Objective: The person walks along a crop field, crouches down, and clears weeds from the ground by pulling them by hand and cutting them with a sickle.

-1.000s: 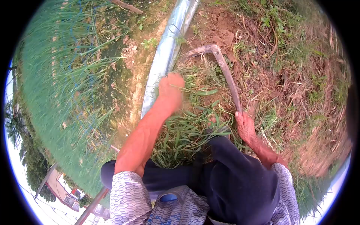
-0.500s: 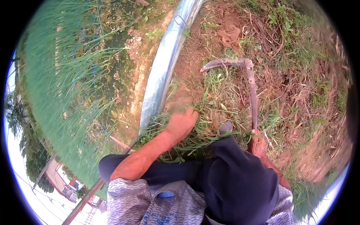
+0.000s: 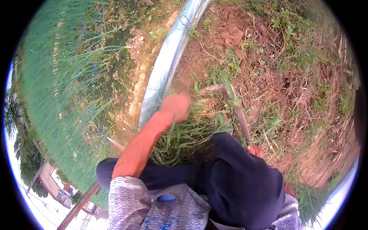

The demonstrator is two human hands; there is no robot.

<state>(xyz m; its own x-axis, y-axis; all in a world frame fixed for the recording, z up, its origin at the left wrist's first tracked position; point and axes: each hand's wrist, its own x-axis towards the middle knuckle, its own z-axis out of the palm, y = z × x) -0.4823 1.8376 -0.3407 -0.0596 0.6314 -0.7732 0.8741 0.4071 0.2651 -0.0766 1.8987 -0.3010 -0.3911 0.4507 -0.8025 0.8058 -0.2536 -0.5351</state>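
Note:
My right hand [image 3: 256, 150] is closed around the lower end of a sickle's wooden handle [image 3: 242, 123], beside my raised knee. The sickle's curved blade [image 3: 215, 88] points left across the grass and is partly covered by green leaves. My left hand [image 3: 176, 106] is smeared by motion, so its fingers cannot be made out. It is between the shiny plastic sheeting [image 3: 159, 80] and a heap of loose green grass [image 3: 180, 140]. That heap lies in front of my legs, below the sickle blade.
Tall thin green plants [image 3: 57, 88] grow in a bed left of the sheeting. Bare reddish soil [image 3: 230, 36] and dry cut grass [image 3: 303, 96] cover the ground on the right. A wooden pole [image 3: 78, 207] slants at the lower left.
My left hand has moved left and up, toward the sheeting. The sickle has shifted left and down with my right hand, and its blade is now more hidden by leaves.

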